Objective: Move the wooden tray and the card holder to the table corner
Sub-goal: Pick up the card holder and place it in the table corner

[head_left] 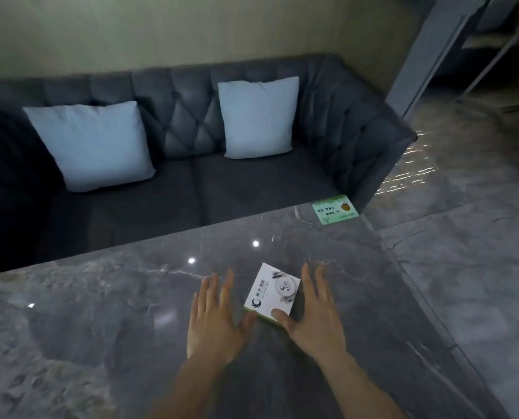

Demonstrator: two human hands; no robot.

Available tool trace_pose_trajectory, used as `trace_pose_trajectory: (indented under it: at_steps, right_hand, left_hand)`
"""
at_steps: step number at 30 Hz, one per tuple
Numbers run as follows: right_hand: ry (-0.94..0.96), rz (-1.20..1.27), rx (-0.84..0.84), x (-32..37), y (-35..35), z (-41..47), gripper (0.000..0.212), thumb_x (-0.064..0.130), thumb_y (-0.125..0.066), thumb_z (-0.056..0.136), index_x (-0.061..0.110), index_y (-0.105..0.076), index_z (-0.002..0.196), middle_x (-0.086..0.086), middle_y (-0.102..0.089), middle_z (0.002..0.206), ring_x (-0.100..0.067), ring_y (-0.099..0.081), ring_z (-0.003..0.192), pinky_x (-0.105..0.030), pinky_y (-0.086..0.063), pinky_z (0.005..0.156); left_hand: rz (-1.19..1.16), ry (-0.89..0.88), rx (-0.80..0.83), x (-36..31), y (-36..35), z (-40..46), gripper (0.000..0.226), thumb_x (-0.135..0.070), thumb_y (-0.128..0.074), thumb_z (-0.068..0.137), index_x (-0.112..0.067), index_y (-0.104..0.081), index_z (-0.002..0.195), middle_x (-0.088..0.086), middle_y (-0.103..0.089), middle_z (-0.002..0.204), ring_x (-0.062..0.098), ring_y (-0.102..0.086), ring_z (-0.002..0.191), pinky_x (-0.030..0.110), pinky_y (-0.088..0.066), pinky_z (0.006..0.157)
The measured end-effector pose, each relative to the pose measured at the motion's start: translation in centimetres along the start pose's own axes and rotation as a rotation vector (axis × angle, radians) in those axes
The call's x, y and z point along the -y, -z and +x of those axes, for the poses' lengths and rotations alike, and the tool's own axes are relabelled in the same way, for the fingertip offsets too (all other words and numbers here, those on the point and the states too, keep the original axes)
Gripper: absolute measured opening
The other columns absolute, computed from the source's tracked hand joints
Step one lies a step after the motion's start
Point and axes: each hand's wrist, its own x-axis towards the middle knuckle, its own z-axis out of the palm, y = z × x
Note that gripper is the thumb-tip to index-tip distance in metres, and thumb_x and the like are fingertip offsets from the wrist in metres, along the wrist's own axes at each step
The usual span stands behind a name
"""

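Bare fingers splayed flat on both sides, gripping nothing: left hand [214, 320] and right hand [314, 316] flank a small white printed box with green edge [271, 291], likely the card holder; right thumb touches its near corner. Approach step, I judge; next, close and carry toward the grey marble table's [101, 313] far-right corner, by a green card [334, 209]. No wooden tray visible.

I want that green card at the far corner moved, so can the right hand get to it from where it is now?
Probably yes: bare table lies between the right hand and the green card, though it must leave the white box first.
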Motion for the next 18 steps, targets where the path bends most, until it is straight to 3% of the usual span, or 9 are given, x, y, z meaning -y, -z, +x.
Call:
trace_pose_trajectory:
  at_steps: [3, 5, 8, 12, 18]
  right_hand:
    - [-0.035, 0.062, 0.019, -1.3, -1.1, 1.3, 0.107, 0.052, -0.074, 0.088, 0.029, -0.001, 0.162, -0.003, 0.002, 0.173, -0.025, -0.008, 0.158, -0.050, -0.031, 0.122]
    - [-0.042, 0.103, 0.018, -1.8, -1.8, 2.2, 0.097, 0.044, -0.073, 0.092, 0.025, -0.009, 0.162, -0.004, -0.006, 0.173, -0.024, -0.013, 0.157, -0.046, -0.030, 0.122]
    - [-0.041, 0.155, 0.033, -1.9, -2.5, 3.2, 0.088, 0.037, -0.072, 0.093, 0.022, -0.019, 0.162, -0.003, -0.017, 0.171, -0.024, -0.024, 0.154, -0.043, -0.030, 0.121]
    - [-0.043, 0.201, 0.029, -1.5, -3.1, 3.8, 0.073, 0.026, -0.076, 0.090, 0.019, -0.040, 0.153, -0.006, -0.043, 0.158, -0.026, -0.048, 0.138, -0.045, -0.046, 0.111]
    - [-0.111, 0.280, -0.064, -0.4, -3.1, 3.4, 0.059, 0.020, -0.085, 0.079, 0.018, -0.059, 0.132, -0.006, -0.055, 0.129, -0.026, -0.062, 0.111, -0.043, -0.055, 0.094]
  left_hand:
    - [-0.131, 0.126, 0.101, -1.0, -2.1, 1.0, 0.095, -0.069, -0.053, 0.086, -0.039, 0.005, 0.155, 0.001, -0.024, 0.163, 0.025, -0.023, 0.149, 0.047, -0.036, 0.116]
    - [-0.189, 0.213, 0.121, -1.4, -3.4, 1.4, 0.092, -0.066, -0.058, 0.085, -0.036, -0.006, 0.156, -0.002, -0.036, 0.155, 0.026, -0.041, 0.138, 0.047, -0.048, 0.101]
    - [-0.194, 0.300, 0.128, -2.0, -4.9, 1.7, 0.084, -0.062, -0.063, 0.085, -0.026, -0.026, 0.151, -0.001, -0.043, 0.150, 0.028, -0.053, 0.127, 0.046, -0.050, 0.094]
    - [-0.241, 0.336, 0.115, -2.5, -5.9, 1.9, 0.063, -0.054, -0.071, 0.082, -0.023, -0.050, 0.133, 0.000, -0.054, 0.127, 0.024, -0.061, 0.108, 0.037, -0.048, 0.084]
    - [-0.361, 0.378, 0.090, -2.4, -5.2, 2.1, 0.052, -0.039, -0.078, 0.079, -0.030, -0.056, 0.126, -0.003, -0.058, 0.120, 0.002, -0.051, 0.083, 0.033, -0.046, 0.081]
